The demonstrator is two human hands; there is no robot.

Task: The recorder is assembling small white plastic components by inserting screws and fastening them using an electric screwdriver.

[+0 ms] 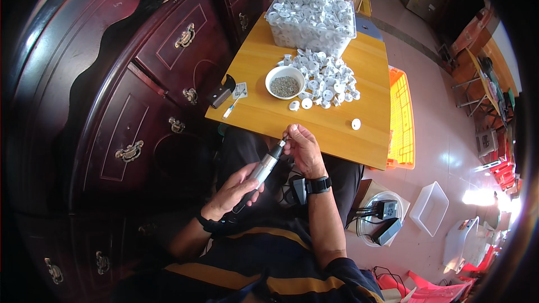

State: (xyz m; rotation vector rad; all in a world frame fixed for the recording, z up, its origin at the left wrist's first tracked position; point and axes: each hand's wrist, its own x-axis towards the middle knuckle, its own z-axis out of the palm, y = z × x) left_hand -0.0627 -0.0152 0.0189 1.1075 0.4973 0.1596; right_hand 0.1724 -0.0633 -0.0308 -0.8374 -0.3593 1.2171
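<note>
My left hand [233, 192] is wrapped round a silver and black electric screwdriver [263, 171], which tilts up toward the right over my lap. At its tip, my right hand [304, 148] is closed in a pinch; whatever lies between the fingertips is too small to make out. On the wooden table [252, 62] beyond stands a white bowl [269, 91] holding small grey metal pieces, likely screws [285, 86]. Beside the bowl spreads a heap of white round plastic parts [328, 76]. One white plastic part [356, 124] sits apart near the right edge.
A clear plastic bin [307, 40] full of white parts stands at the table's back. A small screwdriver [231, 108] and a black holder [222, 93] lie on the left. Dark red drawers [126, 112] crowd the left side; an orange basket [403, 118] and white tray [430, 209] are right.
</note>
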